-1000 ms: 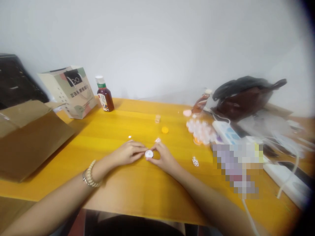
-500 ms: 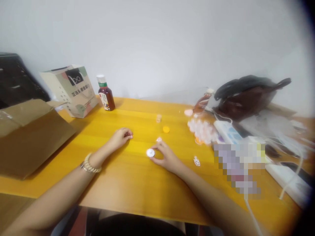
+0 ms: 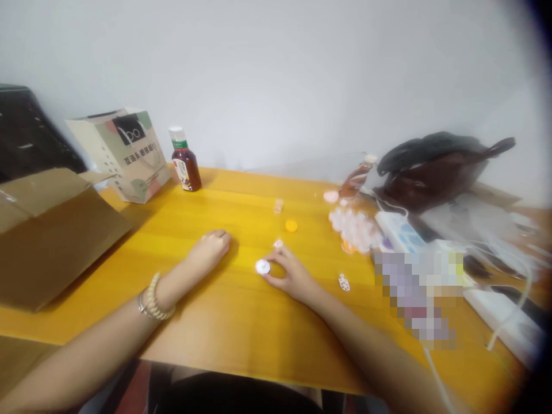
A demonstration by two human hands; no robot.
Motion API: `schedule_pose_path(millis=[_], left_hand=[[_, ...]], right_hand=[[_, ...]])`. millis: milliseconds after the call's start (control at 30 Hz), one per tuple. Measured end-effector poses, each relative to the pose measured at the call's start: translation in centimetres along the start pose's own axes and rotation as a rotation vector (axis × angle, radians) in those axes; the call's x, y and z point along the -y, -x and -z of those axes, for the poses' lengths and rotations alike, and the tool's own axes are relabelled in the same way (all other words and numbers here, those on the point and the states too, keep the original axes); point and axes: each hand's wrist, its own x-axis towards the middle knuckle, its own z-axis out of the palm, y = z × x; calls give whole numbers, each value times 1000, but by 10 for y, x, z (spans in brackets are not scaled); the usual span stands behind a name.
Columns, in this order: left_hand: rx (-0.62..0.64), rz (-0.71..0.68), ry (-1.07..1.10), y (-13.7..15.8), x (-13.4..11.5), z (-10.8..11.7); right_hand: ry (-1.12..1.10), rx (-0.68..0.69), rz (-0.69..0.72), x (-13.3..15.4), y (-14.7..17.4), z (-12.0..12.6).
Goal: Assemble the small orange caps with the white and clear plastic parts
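My right hand [image 3: 293, 273] pinches a small white round disc [image 3: 263, 267] by its right side, between thumb and index finger, at the table's middle. Left of it, my left hand [image 3: 212, 248] is closed, its back turned up and the fingers curled under. Whatever it may hold is hidden. Just beyond my right fingertips lies a small white cut-out piece with red marks [image 3: 278, 244]. Farther back are an orange round piece [image 3: 291, 226] and a small pale brownish piece [image 3: 278, 205]. Another white cut-out piece [image 3: 344, 282] lies to the right of my right hand.
A cardboard box [image 3: 56, 236], a paper bag [image 3: 138, 155] and a dark red bottle [image 3: 187, 164] stand at left. To the right are a pile of pale pieces [image 3: 353, 227], a lying bottle [image 3: 357, 177], a dark bag [image 3: 435, 172], and power strips [image 3: 401, 230] with cables.
My left hand has turned over so its back faces up, with its fingers curling out of sight. The right hand keeps its pinch on the white disc. The view has shifted slightly.
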Motion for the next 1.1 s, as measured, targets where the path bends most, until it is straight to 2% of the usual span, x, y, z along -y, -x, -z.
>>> schedule_pose_path(millis=[167,300,433,800,1100], left_hand=[[-37,-112,147,7,-21,-2],[-103,-300,391,10,-36,-5],[-113,-426,426,11,-45,-10],[-152,-493,212,12,-47,-7],[-145,-440,286,11,-46,-9]], right_hand=[[-13,-11,-4,-1,-1,-2],[-33,-17,17,-2,-1,-2],[-18,-15,23,-3,-1,-3],[-20,-19,25,-4,-1,-3],[-25,-26,32,-4,-1,-4]])
